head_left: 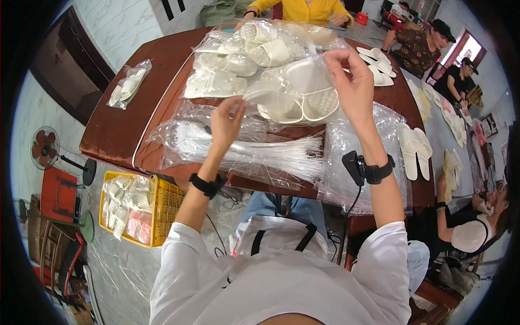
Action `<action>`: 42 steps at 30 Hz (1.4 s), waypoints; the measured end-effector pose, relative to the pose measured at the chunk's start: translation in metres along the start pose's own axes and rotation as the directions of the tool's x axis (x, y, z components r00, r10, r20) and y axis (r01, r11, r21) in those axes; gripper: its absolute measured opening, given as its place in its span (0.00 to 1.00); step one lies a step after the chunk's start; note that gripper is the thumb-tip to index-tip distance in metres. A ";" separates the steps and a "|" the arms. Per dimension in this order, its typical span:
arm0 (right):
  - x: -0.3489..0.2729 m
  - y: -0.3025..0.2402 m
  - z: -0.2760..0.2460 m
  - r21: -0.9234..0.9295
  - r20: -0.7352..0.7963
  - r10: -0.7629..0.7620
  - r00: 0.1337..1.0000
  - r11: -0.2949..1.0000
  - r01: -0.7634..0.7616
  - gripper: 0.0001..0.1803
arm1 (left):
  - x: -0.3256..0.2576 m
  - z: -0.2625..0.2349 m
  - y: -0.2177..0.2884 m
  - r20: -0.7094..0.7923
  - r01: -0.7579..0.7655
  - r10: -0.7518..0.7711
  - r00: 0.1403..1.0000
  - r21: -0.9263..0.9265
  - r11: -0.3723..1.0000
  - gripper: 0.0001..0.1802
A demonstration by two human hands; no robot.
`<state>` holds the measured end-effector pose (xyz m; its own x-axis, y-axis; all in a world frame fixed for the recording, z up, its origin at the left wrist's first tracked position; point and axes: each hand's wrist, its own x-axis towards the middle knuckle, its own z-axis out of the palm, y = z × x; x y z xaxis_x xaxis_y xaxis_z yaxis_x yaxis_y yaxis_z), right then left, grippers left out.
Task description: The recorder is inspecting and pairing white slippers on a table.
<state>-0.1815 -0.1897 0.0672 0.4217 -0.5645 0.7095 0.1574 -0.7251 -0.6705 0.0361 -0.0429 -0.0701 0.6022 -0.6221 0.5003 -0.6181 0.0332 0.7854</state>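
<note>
A clear plastic bag (264, 93) with a pair of cream-white slippers (320, 104) inside is held up over the table between my hands. My right hand (351, 78) pinches the bag near its upper right, fingertips together. Lower on the left, my left hand (227, 123) closes its fingers at the bag's other side. Beneath them lies a fanned bundle of thin white ties (254, 149) in clear plastic. Flat clear bags (357, 162) are stacked under my right forearm. Bagged slippers (219, 76) are heaped just beyond my hands.
One bagged pair (130, 84) lies at the brown table's (146, 116) left. On the floor, a yellow crate (170, 203) holds more bagged slippers. Unbagged slippers (415, 151) rest at the table's right. A person in yellow (306, 11) stands opposite; other people sit along the right.
</note>
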 end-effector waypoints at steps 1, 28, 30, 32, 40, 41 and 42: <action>0.003 0.007 -0.004 0.076 -0.065 -0.004 0.998 0.997 0.009 0.05 | 0.012 -0.002 0.008 -0.036 -0.036 0.039 0.999 0.079 0.996 0.11; -0.002 0.018 -0.115 0.391 -0.291 0.113 0.950 0.920 0.010 0.08 | 0.127 -0.004 0.218 -0.245 -0.470 0.401 0.883 -0.473 0.745 0.13; -0.010 -0.001 -0.129 0.361 -0.395 0.079 0.915 0.930 0.076 0.09 | 0.116 -0.001 0.210 -0.204 -0.494 0.462 0.863 -0.535 0.686 0.11; -0.018 -0.008 -0.147 0.310 -0.477 0.108 0.872 0.949 0.052 0.09 | 0.104 0.014 0.200 0.058 -0.245 0.346 0.937 -0.599 0.762 0.11; -0.059 0.003 -0.259 -0.179 -0.417 0.103 0.903 0.965 -0.193 0.10 | 0.040 0.074 0.165 0.415 -0.309 0.440 0.796 -0.346 0.886 0.21; -0.062 0.008 -0.272 0.053 -0.434 0.295 0.851 0.952 -0.303 0.10 | 0.027 0.087 0.157 0.477 -0.345 0.440 0.761 -0.277 0.897 0.25; -0.066 0.013 -0.282 0.286 -0.400 0.478 0.782 0.876 -0.389 0.10 | 0.019 0.100 0.136 0.557 -0.476 0.490 0.670 -0.185 0.860 0.28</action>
<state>-0.4594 -0.2734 0.0726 0.0478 -0.9458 0.3212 0.2288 -0.3027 -0.9252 -0.0870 -0.1286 0.0094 -0.1807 -0.8363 0.5176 -0.7248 0.4690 0.5048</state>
